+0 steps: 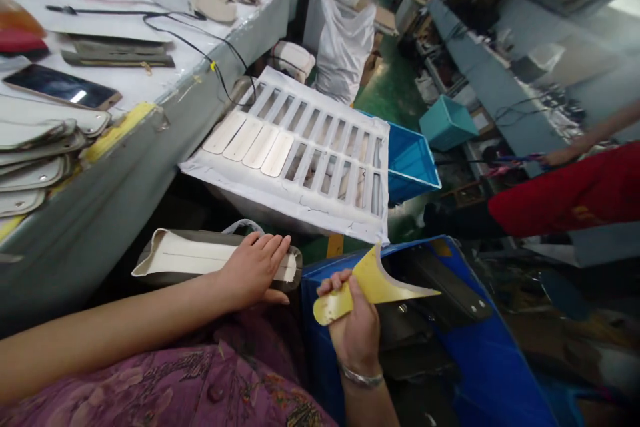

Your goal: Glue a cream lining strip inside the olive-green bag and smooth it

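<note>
My left hand (253, 270) lies with fingers stretched flat on a cream and grey shaped piece (195, 257) resting over my lap. My right hand (353, 330) is closed around a yellow curved template (373, 283), held above a blue bin (480, 360) that holds dark pieces. Just beyond both hands sits a white slotted board (300, 153) with several cream strips lying in its slots.
A grey worktable (150, 140) at left carries a phone (63, 87), stacked cream pieces (35, 153), a black cable and flat cut parts. Blue (413, 160) and teal (447, 123) crates and white sacks (343, 40) stand beyond. Another person's red sleeve (570, 193) reaches in at right.
</note>
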A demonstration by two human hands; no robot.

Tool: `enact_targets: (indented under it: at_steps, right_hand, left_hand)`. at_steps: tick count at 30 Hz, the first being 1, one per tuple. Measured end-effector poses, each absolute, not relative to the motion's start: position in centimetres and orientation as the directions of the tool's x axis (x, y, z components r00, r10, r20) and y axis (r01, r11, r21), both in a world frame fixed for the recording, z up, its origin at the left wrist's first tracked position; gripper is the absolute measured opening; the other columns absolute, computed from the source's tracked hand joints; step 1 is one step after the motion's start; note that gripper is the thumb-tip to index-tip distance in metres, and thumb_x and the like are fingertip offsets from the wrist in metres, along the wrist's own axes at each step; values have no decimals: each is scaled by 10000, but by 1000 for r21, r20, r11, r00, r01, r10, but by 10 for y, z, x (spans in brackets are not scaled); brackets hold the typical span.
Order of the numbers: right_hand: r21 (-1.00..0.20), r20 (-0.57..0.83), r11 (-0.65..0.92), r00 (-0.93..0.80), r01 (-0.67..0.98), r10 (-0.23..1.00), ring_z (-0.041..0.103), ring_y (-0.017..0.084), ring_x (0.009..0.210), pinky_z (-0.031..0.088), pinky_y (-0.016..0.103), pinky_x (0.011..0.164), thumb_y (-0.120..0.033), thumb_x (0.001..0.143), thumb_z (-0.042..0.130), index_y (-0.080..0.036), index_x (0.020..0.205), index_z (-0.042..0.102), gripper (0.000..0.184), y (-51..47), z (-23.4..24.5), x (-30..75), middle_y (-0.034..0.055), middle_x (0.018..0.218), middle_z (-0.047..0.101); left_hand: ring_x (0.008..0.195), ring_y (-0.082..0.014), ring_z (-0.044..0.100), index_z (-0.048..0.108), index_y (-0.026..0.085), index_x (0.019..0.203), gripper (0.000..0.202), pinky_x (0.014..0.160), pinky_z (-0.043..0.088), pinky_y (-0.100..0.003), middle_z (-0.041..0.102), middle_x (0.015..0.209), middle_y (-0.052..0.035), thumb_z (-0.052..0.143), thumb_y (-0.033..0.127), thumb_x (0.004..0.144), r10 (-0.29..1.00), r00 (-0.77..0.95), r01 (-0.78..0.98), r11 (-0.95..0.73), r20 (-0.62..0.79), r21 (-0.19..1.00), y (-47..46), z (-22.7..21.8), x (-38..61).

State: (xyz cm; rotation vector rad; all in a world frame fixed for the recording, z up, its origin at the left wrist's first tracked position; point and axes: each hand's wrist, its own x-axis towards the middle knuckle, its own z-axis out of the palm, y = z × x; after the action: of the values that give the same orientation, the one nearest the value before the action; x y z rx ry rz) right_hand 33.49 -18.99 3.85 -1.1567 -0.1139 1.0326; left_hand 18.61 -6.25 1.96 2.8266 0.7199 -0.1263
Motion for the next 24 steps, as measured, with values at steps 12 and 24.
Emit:
enact_targets:
  at_steps: [12,24]
  right_hand:
    - [-885,-349,82,770,-458,534,250,58,442,265,190,417,-520,854,422,-205,786,374,326,-133,4,292,-74,585,223]
    - [-845,-293,176,713,-505,637,181,43,411,195,181,381,-508,814,510,-189,765,407,339,-114,15,320,-98,531,202]
  left_hand:
    - [1074,-311,437,399,15,1278,733,914,305,-442,503,1184,-194,599,480,747,481,874,486,-859,-71,162,-67,14,190]
    - [1083,-282,446,377,68,1326,807,938,294,-413,507,1198,-155,630,514,703,511,859,503,-843,-9,193,-74,14,185]
